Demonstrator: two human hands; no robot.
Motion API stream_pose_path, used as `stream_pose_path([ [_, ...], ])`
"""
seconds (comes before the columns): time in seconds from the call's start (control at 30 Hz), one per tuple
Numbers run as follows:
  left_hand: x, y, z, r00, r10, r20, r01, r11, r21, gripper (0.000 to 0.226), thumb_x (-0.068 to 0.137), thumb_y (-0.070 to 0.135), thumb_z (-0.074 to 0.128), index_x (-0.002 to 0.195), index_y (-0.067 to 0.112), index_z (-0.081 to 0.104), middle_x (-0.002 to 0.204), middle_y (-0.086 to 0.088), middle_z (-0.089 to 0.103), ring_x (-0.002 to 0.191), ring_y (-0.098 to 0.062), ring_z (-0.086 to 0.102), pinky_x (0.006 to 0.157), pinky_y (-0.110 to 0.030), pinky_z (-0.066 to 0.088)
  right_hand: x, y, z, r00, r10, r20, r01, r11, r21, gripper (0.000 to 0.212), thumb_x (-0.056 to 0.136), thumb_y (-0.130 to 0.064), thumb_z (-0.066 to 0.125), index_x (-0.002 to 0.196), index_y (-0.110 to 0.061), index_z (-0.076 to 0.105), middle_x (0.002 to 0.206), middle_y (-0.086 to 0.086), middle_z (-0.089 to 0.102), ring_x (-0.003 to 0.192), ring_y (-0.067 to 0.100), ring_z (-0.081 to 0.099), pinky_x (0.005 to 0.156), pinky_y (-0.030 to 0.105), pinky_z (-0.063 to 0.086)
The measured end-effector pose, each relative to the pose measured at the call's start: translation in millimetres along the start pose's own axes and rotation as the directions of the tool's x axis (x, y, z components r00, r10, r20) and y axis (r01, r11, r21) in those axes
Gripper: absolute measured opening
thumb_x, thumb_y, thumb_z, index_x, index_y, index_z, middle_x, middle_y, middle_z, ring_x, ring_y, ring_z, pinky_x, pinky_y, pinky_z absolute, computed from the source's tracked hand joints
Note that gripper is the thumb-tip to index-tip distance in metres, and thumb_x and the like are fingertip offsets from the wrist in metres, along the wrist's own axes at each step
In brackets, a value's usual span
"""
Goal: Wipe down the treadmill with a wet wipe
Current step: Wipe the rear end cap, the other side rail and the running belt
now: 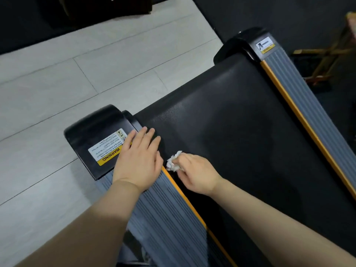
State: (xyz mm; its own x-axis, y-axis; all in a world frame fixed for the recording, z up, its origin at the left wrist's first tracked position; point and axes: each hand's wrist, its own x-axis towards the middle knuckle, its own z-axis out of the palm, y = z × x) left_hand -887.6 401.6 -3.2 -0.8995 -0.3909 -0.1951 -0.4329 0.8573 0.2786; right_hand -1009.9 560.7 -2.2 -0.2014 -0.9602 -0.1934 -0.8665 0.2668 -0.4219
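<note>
Crumpled wet wipe is pinched in right hand at the treadmill belt near-left edge. Left hand is laid flat, fingers straight, on the side rail. Wiping judged midway; far rail apparently outstanding.

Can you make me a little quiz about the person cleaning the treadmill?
1. Which hand holds the wet wipe?
2. True or false: the left hand lies flat, fingers straight, over the warning sticker.
3. The stripe beside the black belt is: A green, B orange, C pink?

Key: 1. The right hand. 2. True. 3. B.
</note>
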Motion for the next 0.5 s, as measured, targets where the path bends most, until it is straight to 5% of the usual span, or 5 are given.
stream_pose_path([
  [0.07, 0.4, 0.8, -2.1, 1.0, -0.008, -0.023, 0.007, 1.0, -0.022, 0.057, 0.091, 0.034, 0.029, 0.129, 0.013, 0.065, 0.143, -0.01, 0.055, 0.138, -0.027, 0.044, 0.119, -0.046, 0.023, 3.7, 19.9, -11.5, 1.0, 0.005, 0.023, -0.004, 0.998, -0.065, 0.019, 0.087, -0.023, 0.045, 0.095, -0.01, 0.056, 0.091, 0.004, 0.064, 0.082, 0.026, 0.061, 0.066, 0.038, 0.049],
  [0.13, 1.6, 0.3, -3.0, 1.0, -0.025, -0.018, 0.024, 0.998, -0.054, 0.057, 0.091, 0.035, 0.029, 0.128, 0.014, 0.066, 0.142, -0.008, 0.056, 0.138, -0.025, 0.045, 0.119, -0.045, 0.023, 12.7, 50.0, -23.7, 0.968, 0.228, -0.103, -0.239, 0.965, -0.109, 0.026, 0.087, -0.035, 0.039, 0.092, -0.012, 0.05, 0.092, 0.007, 0.063, 0.083, 0.033, 0.062, 0.065, 0.038, 0.047],
  [0.23, 1.4, 1.3, 1.0, 0.999, -0.027, -0.039, 0.025, 0.998, -0.053, 0.056, 0.09, 0.036, 0.029, 0.127, 0.017, 0.067, 0.141, -0.006, 0.057, 0.138, -0.023, 0.046, 0.119, -0.042, 0.019, 4.2, 114.6, -51.5, 0.661, 0.659, -0.359, -0.689, 0.723, 0.058, 0.018, 0.093, -0.031, 0.046, 0.088, -0.015, 0.041, 0.09, 0.012, 0.062, 0.087, 0.038, 0.059, 0.063, 0.036, 0.037],
  [0.33, -0.7, 1.8, 3.7, 0.998, -0.03, -0.049, 0.028, 0.999, -0.036, 0.055, 0.089, 0.036, 0.03, 0.126, 0.018, 0.067, 0.14, -0.005, 0.058, 0.137, -0.023, 0.047, 0.119, -0.04, 0.018, 5.9, 138.9, -57.3, 0.496, 0.735, -0.462, -0.772, 0.617, 0.154, 0.013, 0.097, -0.023, 0.044, 0.094, -0.01, 0.045, 0.095, 0.014, 0.061, 0.091, 0.038, 0.059, 0.066, 0.036, 0.035],
  [0.5, 1.6, 0.0, 6.3, 0.993, -0.054, -0.109, 0.054, 0.999, -0.004, 0.057, 0.088, 0.036, 0.03, 0.129, 0.019, 0.066, 0.14, -0.002, 0.058, 0.137, -0.02, 0.047, 0.12, -0.035, 0.013, 13.5, 70.8, -7.5, 0.842, 0.333, -0.424, -0.35, 0.936, 0.04, 0.008, 0.087, -0.013, 0.053, 0.092, -0.006, 0.054, 0.086, 0.012, 0.062, 0.076, 0.036, 0.061, 0.061, 0.039, 0.047],
])
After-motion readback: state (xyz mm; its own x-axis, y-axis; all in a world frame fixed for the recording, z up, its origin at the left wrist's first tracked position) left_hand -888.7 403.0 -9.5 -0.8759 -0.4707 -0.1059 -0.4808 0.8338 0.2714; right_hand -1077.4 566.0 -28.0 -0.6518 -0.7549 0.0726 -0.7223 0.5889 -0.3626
